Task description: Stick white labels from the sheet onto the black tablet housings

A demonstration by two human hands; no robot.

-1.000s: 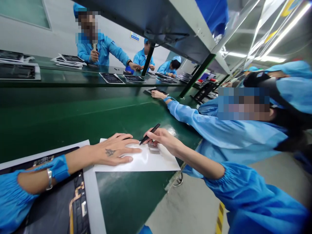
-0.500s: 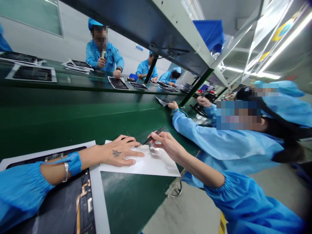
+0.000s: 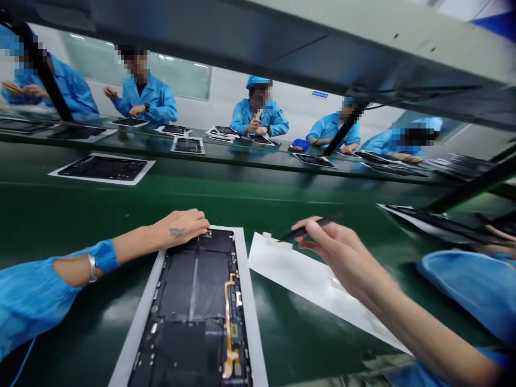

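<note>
My left hand rests with curled fingers on the top left corner of an opened black device that lies in a white tray in front of me. My right hand grips black tweezers, whose tip carries a small pale sticker just above the upper corner of a white backing sheet. The sheet lies on the green belt to the right of the tray.
A green conveyor belt runs across. Another device tray lies at the far left, more trays on the far ledge. Several people in blue coats work opposite. A grey shelf hangs overhead. A neighbour's blue sleeve is at my right.
My view swung left, bringing the device tray to the centre. My left hand left the white sheet and moved onto the device's corner. The tweezers lifted a sticker off the sheet.
</note>
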